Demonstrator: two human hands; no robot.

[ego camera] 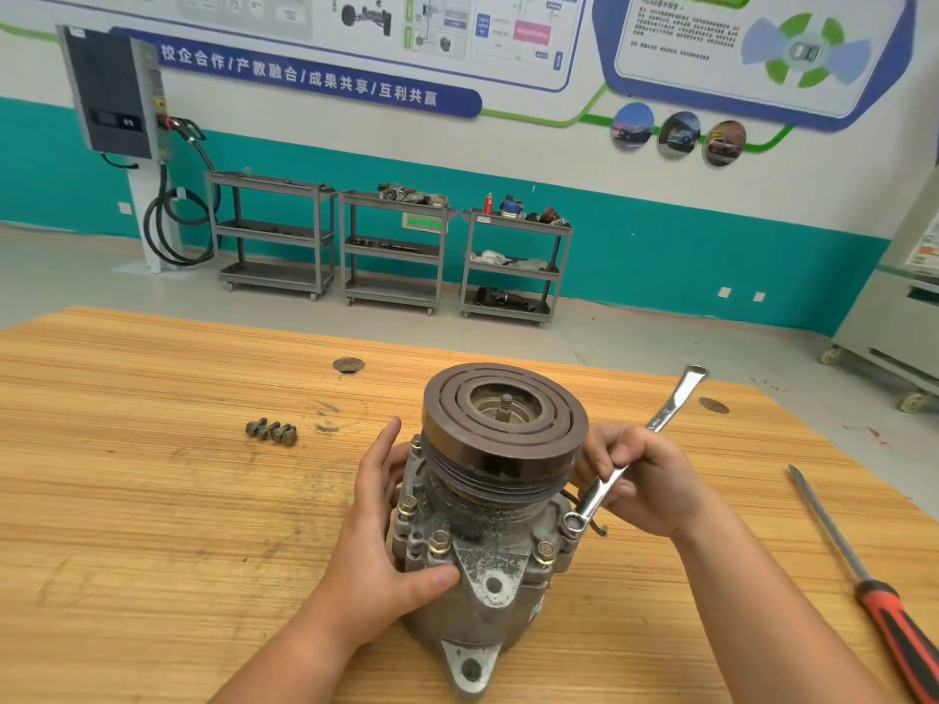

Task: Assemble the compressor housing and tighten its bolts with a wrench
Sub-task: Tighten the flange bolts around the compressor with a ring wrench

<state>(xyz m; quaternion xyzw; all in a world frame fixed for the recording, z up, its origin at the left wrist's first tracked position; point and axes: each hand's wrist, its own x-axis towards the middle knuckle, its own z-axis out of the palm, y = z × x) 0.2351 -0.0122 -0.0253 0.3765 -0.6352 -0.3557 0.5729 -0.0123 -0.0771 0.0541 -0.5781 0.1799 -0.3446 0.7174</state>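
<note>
A metal compressor (488, 525) stands on end in the lower middle of the frame, on a wooden counter (152, 500). Its big round dark wheel (503, 414) is on top. The left hand (386, 541) is on the left side of the compressor. Its grip is wrapped on the body, with the thumb lying across the front. The right hand (640, 480) is just right of the wheel, and its grip pinches a shiny wrench (665, 411) near the middle. The wrench slants up to the right. Its ring end sits low, on a bolt (573, 523) at the right side of the body. More bolts (439, 541) stick up from the front of the body. A few loose bolts (272, 431) lie together on the counter, well to the left. A screwdriver (884, 597) with a red and black handle lies at the lower right. Three grey carts (391, 246) stand by the far wall in the upper middle.
</note>
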